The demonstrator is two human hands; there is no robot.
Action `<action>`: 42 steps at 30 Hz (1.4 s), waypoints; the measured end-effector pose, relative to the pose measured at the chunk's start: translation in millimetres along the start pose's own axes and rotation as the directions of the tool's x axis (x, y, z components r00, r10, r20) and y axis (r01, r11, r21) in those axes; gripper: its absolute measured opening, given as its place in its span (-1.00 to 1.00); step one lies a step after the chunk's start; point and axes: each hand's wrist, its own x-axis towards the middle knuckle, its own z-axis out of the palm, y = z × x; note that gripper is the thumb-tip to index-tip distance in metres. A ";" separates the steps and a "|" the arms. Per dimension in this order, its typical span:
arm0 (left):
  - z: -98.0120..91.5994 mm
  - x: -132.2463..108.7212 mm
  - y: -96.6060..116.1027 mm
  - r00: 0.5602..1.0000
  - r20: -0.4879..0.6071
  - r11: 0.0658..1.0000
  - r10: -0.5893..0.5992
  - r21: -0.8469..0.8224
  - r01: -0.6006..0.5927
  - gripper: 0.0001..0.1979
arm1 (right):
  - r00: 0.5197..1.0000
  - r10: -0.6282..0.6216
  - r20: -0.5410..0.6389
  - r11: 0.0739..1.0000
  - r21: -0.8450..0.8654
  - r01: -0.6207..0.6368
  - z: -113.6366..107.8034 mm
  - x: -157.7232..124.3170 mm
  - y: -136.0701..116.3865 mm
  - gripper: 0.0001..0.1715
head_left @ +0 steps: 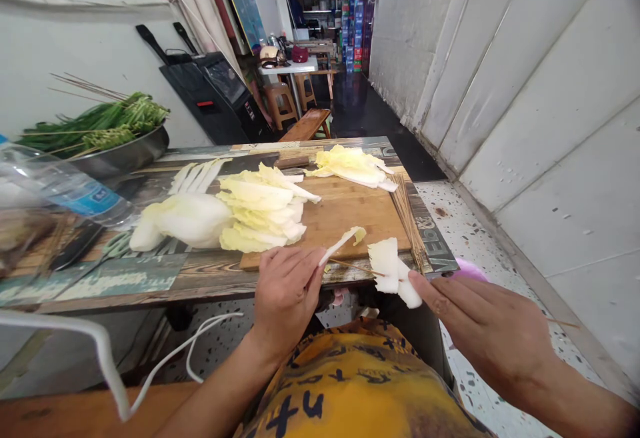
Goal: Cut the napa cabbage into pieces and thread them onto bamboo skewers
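My left hand is closed, pinching a narrow strip of napa cabbage leaf with a yellow curled tip. In my right hand is a thin bamboo skewer; its pointed end reaches toward the left hand and its other end sticks out behind the wrist. White cabbage pieces sit on the skewer just ahead of my right fingertips. Beyond the hands lies a wooden cutting board. Cut cabbage leaves are heaped on its left side, and skewered-looking yellow leaves lie at its far right.
Loose bamboo skewers lie along the board's right edge. A cabbage chunk, scissors, a water bottle and a metal bowl of greens occupy the table's left. A knife lies behind the board. A white cable loops at lower left.
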 end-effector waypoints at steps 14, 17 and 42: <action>0.0 -0.7 1.5 1.000 0.003 1.000 0.016 0.003 -0.016 -0.83 | 1.000 0.009 0.001 1.000 -0.007 -0.009 0.6 -1.2 -1.1 -0.57; -0.1 -0.9 2.0 1.000 0.001 1.000 0.024 0.000 -0.024 -0.83 | 1.000 0.009 0.006 1.000 0.000 -0.009 0.1 -1.9 -1.0 -0.55; 5.5 -8.7 10.0 0.983 0.015 0.967 0.182 0.178 -0.182 -0.78 | 0.997 -0.052 0.065 0.996 -0.074 0.057 -20.4 17.9 -8.7 -0.56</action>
